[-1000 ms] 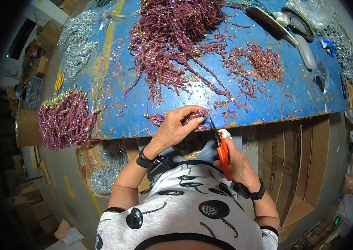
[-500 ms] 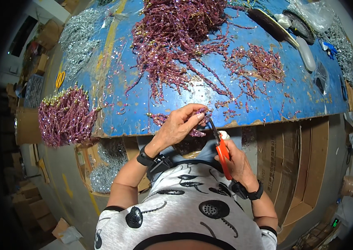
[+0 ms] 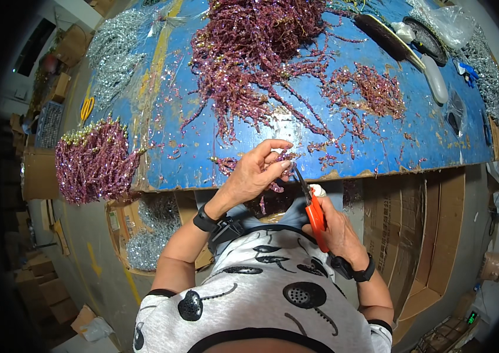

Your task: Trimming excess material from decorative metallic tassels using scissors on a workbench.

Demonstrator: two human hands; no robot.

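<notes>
Just off the near edge of the blue table, my left hand (image 3: 255,173) pinches a short strand of purple glittery garland (image 3: 276,187) between thumb and fingers. My right hand (image 3: 340,226) is closed around the orange handles of the scissors (image 3: 315,216). Their dark blades point up and away from me, with the tips beside my left fingertips. Whether the blades touch the strand is too small to tell. A large heap of purple garland (image 3: 255,53) lies on the table beyond my hands. Purple clippings (image 3: 373,91) are scattered to its right.
A purple garland bundle (image 3: 97,162) hangs over the table's left edge near yellow-handled scissors (image 3: 87,109). Silver tinsel (image 3: 117,53) lies at the far left. A brush (image 3: 388,38) rests at the far right. Cardboard boxes (image 3: 420,229) stand under the blue table (image 3: 190,170).
My left index finger has lifted and straightened away from the thumb. A small purple piece now shows below my left hand. The scissors have stayed almost in place.
</notes>
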